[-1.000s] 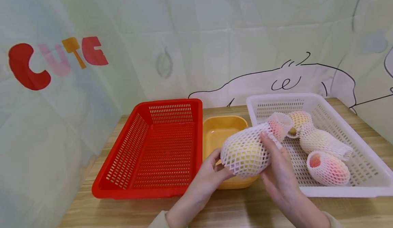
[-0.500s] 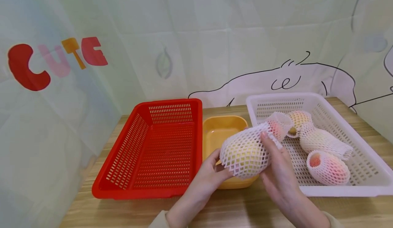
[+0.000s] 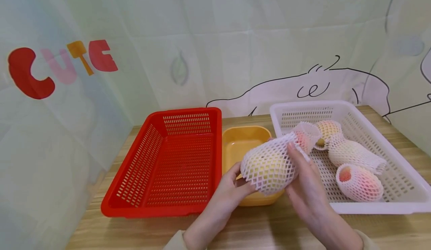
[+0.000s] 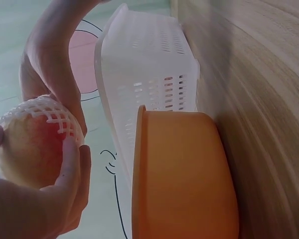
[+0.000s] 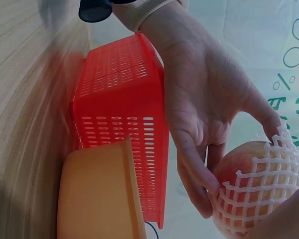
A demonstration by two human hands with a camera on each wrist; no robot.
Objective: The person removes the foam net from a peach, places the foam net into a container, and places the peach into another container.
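In the head view both hands hold a peach (image 3: 269, 167) in a white foam net, above the yellow tub. My left hand (image 3: 230, 195) grips its lower left end, thumb and fingers around it. My right hand (image 3: 306, 190) holds the other end, its thumb lying on top of the net. Bare yellow-red skin of the peach (image 4: 32, 149) shows at the net's open end in the left wrist view. The right wrist view shows the net (image 5: 261, 191) covering part of the fruit, with the left fingertips at its edge. The right fingers underneath are mostly hidden.
A red basket (image 3: 182, 167) stands left of the yellow tub (image 3: 235, 151). To the right, a white basket (image 3: 380, 207) holds several netted fruits, among them a pink one (image 3: 365, 186). All stand on a wooden table (image 3: 245, 229) before a printed cloth (image 3: 202, 55).
The hands and the netted peach stay almost in place, with only slight shifts of the fingers. The baskets and tub have not moved.
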